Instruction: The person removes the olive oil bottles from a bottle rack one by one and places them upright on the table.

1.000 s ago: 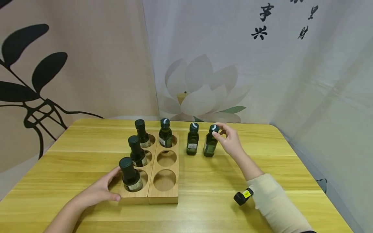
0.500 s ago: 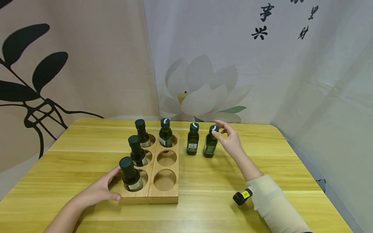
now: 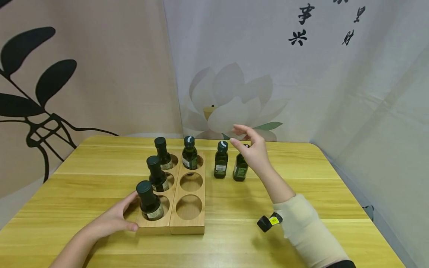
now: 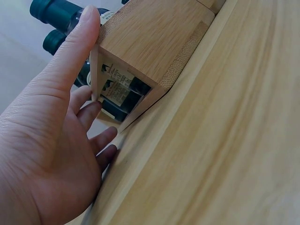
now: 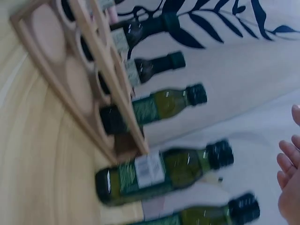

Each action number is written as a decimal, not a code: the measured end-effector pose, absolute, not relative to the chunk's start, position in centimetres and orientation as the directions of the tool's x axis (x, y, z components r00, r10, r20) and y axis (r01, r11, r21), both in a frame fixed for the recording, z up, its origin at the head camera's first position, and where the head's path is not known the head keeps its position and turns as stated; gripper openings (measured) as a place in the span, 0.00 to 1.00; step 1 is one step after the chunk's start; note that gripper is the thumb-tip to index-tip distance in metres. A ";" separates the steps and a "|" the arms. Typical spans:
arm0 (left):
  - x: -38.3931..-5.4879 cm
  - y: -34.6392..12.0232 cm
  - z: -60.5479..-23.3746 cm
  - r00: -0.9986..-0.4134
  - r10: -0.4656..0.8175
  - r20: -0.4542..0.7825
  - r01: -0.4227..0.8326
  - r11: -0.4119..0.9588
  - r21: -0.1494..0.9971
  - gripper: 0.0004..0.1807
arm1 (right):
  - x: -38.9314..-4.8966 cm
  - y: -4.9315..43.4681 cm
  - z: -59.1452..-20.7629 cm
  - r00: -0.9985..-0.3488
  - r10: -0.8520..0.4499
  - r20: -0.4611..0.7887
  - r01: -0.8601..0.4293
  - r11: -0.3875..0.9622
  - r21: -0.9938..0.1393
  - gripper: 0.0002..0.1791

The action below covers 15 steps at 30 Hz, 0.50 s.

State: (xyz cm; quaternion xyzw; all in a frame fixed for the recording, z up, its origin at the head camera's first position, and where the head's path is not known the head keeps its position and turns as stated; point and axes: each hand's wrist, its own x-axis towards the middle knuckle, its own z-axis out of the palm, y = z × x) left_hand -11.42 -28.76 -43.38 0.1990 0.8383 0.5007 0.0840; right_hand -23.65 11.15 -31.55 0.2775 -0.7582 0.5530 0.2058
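Observation:
My left hand [image 3: 112, 219] touches the left front corner of a wooden bottle rack [image 3: 187, 229], its thumb at the corner and its fingers beside the left side. In the left wrist view, the fingers [image 4: 104, 139] lie loosely bent by the rack's open end. The rack's left column holds three tall-capped dark bottles [image 3: 151, 204]; a small green oil bottle [image 3: 190, 158] stands in the right column's far hole. To its right, two more oil bottles stand upright on the table, one nearer the rack [image 3: 220, 163] and one farther right [image 3: 240, 169]. My right hand [image 3: 256, 150] hovers over the farther one, fingers apart, holding nothing.
The two near holes [image 3: 189, 206] of the rack's right column show bare wood. A printed curtain [image 3: 234, 93] hangs directly behind the table [image 3: 234, 245]. A black wrist device [image 3: 268, 222] sticks out from the right sleeve [image 3: 301, 219].
My right hand has let go of the right-hand bottle's cap and moved up and left. That bottle stays standing. The left hand and the rack have not visibly moved.

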 end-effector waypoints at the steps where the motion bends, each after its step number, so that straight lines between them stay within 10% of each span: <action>1: -11.4 -28.8 -43.4 -0.907 0.417 0.060 0.252 0.421 0.871 0.60 | -23.9 10.8 -31.6 -0.759 -0.196 0.621 -0.651 0.224 -0.726 0.21; 15: -11.6 -28.8 -43.7 -0.908 0.415 0.064 0.254 0.422 0.871 0.61 | -23.7 4.2 -32.0 -0.777 -0.259 0.574 -0.621 0.163 -0.767 0.23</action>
